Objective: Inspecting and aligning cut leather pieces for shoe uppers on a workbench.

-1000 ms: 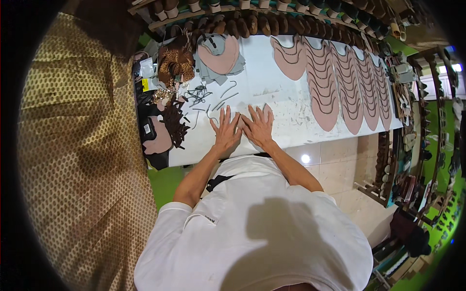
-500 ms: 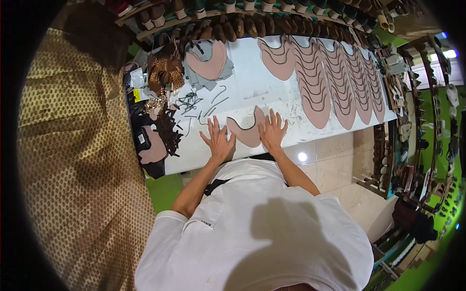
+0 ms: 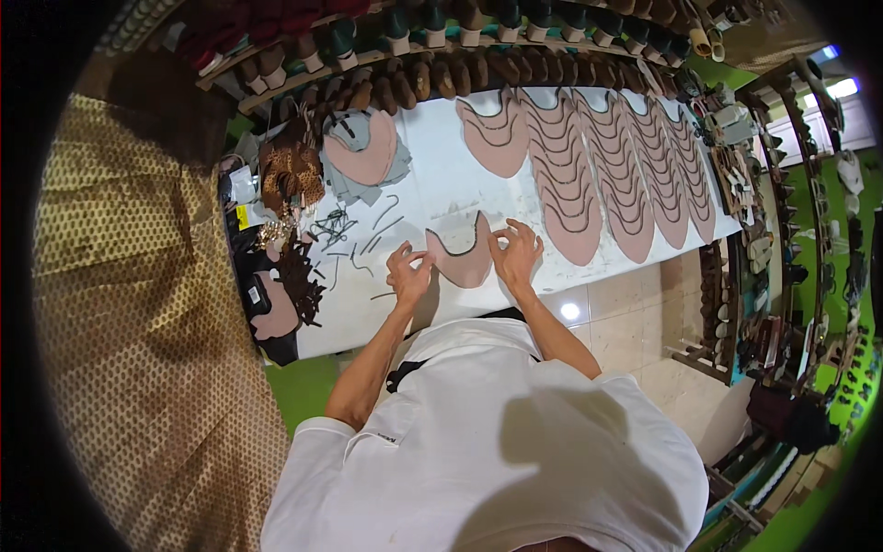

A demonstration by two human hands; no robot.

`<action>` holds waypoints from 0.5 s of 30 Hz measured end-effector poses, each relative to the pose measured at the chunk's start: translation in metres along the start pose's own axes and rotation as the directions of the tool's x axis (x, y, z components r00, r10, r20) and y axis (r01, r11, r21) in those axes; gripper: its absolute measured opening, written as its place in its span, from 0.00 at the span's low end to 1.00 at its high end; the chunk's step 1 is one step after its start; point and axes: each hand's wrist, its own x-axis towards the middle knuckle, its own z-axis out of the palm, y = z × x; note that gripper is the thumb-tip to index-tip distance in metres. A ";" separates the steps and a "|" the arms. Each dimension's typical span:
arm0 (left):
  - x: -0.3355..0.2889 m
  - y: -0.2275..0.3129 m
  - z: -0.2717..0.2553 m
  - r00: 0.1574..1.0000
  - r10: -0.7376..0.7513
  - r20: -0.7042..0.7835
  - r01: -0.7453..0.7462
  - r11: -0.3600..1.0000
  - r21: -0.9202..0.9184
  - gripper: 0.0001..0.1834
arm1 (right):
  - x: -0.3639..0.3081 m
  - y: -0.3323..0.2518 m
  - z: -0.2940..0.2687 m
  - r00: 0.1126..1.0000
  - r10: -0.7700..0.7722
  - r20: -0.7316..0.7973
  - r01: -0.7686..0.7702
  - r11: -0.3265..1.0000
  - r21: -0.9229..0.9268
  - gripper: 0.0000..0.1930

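- Curved pink piece [image 3: 466, 268], dark along its inner edge: middle of the frame, at the near side of the white counter [image 3: 432, 156].
- Left hand [image 3: 408, 276]: fingers narrow, pinching the piece's left side.
- Right hand [image 3: 521, 254]: fingers narrow, pinching its right side.
- Similar pink pieces [image 3: 572, 225]: overlapping in columns, right of the upper middle.
- Grey sheets [image 3: 397, 175] and thin dark strips [image 3: 333, 225]: left of the upper middle.
- Shoes [image 3: 443, 75]: lined up along the top.

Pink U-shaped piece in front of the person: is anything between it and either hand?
Nothing visible: the left hand and right hand are right at opposite side edges of the pink U-shaped piece.
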 end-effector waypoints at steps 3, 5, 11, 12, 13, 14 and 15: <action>0.022 0.029 0.021 0.999 0.004 0.034 -0.004 1.000 -0.013 0.16 | 0.033 0.020 -0.010 1.000 -0.012 -0.026 0.013 1.000 0.000 0.07; 0.037 0.049 0.033 0.998 0.015 0.056 -0.014 1.000 -0.012 0.22 | 0.056 0.028 -0.017 0.999 -0.027 -0.038 0.027 1.000 -0.002 0.07; 0.093 0.103 0.073 0.999 0.044 0.008 -0.045 0.998 0.033 0.16 | 0.135 0.058 -0.024 0.998 -0.045 -0.053 0.044 0.999 -0.025 0.10; 0.100 0.110 0.079 0.999 0.040 0.005 -0.040 0.998 0.054 0.16 | 0.147 0.062 -0.024 0.996 -0.056 -0.064 0.054 0.998 -0.024 0.10; 0.107 0.114 0.084 0.999 0.041 0.001 -0.041 0.998 0.056 0.16 | 0.159 0.063 -0.023 0.995 -0.067 -0.074 0.066 0.998 -0.019 0.10; 0.114 0.119 0.089 1.000 0.024 -0.015 -0.023 0.998 0.056 0.15 | 0.169 0.065 -0.022 0.995 -0.068 -0.073 0.067 0.998 -0.015 0.10; 0.121 0.123 0.093 1.000 0.008 -0.030 -0.006 0.998 0.056 0.15 | 0.179 0.066 -0.022 0.994 -0.082 -0.075 0.081 0.997 -0.021 0.10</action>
